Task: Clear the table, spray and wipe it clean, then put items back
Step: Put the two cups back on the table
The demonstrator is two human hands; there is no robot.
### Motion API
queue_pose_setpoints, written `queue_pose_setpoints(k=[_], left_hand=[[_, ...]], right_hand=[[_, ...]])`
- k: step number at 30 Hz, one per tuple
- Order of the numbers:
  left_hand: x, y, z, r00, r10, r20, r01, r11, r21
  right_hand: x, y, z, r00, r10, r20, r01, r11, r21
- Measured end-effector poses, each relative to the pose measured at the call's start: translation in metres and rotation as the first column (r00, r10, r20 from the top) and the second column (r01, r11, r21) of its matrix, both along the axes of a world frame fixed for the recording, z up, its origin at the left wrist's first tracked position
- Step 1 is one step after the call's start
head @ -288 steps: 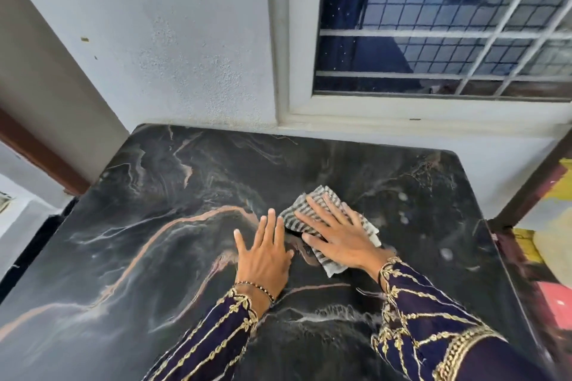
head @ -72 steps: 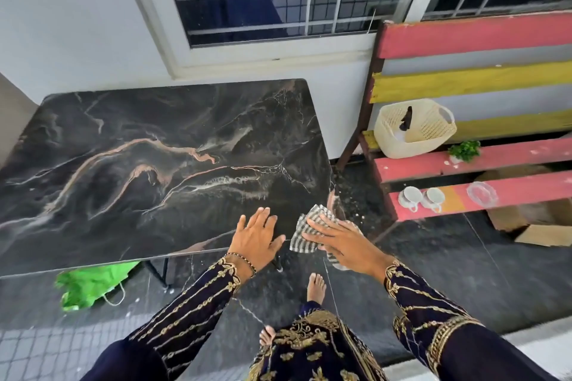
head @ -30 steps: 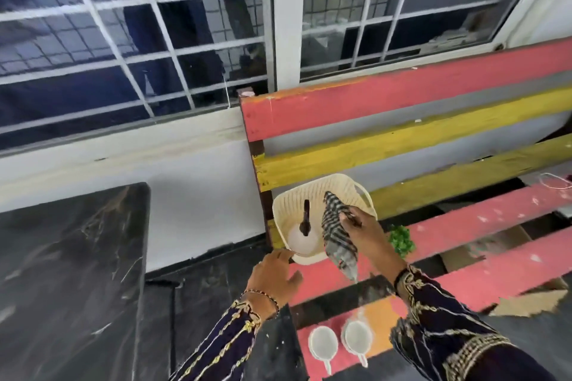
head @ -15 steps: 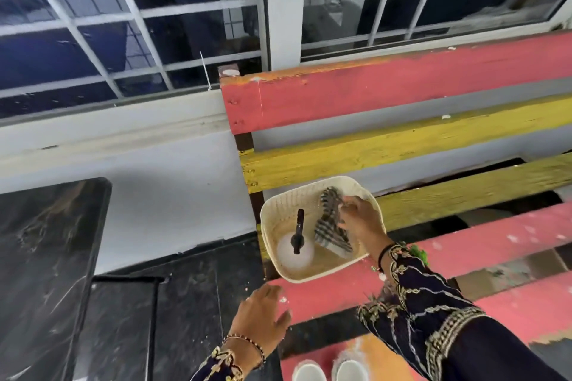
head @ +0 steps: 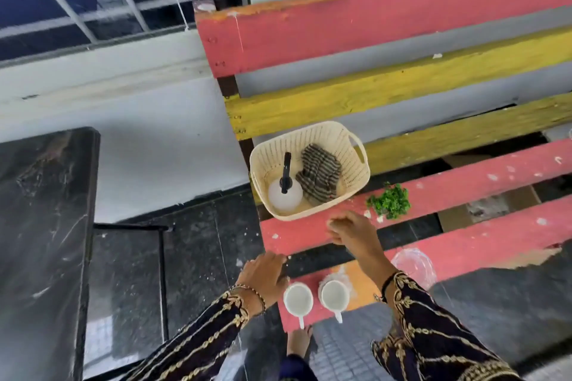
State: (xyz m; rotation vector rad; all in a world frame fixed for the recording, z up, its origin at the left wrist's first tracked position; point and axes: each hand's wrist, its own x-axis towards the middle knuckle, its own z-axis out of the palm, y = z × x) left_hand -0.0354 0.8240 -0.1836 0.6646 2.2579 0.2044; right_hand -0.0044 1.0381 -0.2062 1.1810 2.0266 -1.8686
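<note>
Change: right hand (head: 349,230) has let go of the striped cloth (head: 318,176) and drawn back out of the basket (head: 360,175).
Cloth: crumpled inside the basket, touching the white spray bottle (head: 284,193) that stands to its left.
Basket: on the bench (head: 371,28) seat, at its left end.
Right hand: over the red slat just in front of the basket, fingers loosely curled, holding nothing.
Left hand (head: 263,275): at the slat's left end, beside two white cups (head: 298,299); fingers bent down, seemingly empty, though blurred.
Green sprig (head: 390,202): right of the basket.
Table (head: 40,210): far left, well apart.
</note>
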Motion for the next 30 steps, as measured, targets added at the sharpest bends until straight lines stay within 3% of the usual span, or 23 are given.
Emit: queue_pose_setpoints(k=[5, 9, 14, 17, 21, 30], left_hand=[[0.013, 0.001, -0.022, 0.994, -0.099, 0.043, 0.100, 0.995, -0.030], [0.026, 0.004, -0.045, 0.992, -0.108, 0.066, 0.112, 0.992, -0.063], [0.037, 0.013, -0.069, 0.998, -0.061, 0.023, 0.064, 0.989, -0.131], [0.038, 0.017, -0.079, 0.995, -0.100, 0.027, 0.103, 0.981, -0.165], [0.037, 0.015, -0.077, 0.994, -0.103, 0.024, 0.106, 0.980, -0.169], [0.006, -0.045, 0.027, 0.981, 0.167, -0.095, -0.173, 0.983, -0.059]], right_hand=[[0.054, -0.009, -0.026, 0.939, 0.277, 0.206, -0.317, 0.928, 0.197], [0.085, -0.017, -0.054, 0.801, 0.452, 0.392, -0.562, 0.794, 0.232], [0.102, -0.031, -0.088, 0.703, 0.584, 0.406, -0.700, 0.669, 0.250], [0.105, -0.039, -0.098, 0.668, 0.598, 0.443, -0.741, 0.588, 0.323], [0.101, -0.042, -0.090, 0.662, 0.589, 0.463, -0.748, 0.553, 0.367], [0.066, -0.081, 0.014, 0.737, 0.615, 0.280, -0.662, 0.576, 0.480]])
